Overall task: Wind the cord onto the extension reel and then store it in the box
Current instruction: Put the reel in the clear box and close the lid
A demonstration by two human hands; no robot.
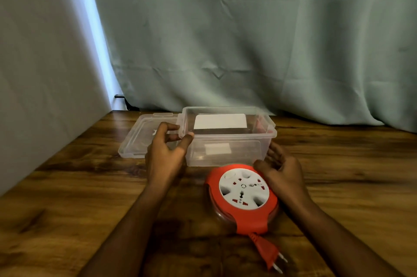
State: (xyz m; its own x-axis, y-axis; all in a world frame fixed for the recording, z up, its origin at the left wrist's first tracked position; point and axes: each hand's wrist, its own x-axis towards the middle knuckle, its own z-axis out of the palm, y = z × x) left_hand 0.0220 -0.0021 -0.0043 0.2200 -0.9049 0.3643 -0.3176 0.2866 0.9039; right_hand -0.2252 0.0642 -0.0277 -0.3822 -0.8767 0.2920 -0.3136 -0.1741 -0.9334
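From the head view, the red reel (pixel 242 195) lies flat on the tabletop (pixel 79 186), just in front of the clear box (pixel 228 152). The left hand (pixel 167 152) pinches the box's corner. The right hand (pixel 282 172) cups the reel's edge, fingers loosely bent. The reel looks hard and smooth, so hold both sides.

No legible text (labels blank)

Your left hand (pixel 168 154): bare, no ring or glove | your right hand (pixel 282 170): bare, no ring or glove | your forearms: both uncovered down to the frame's bottom edge, no sleeve, watch or band showing
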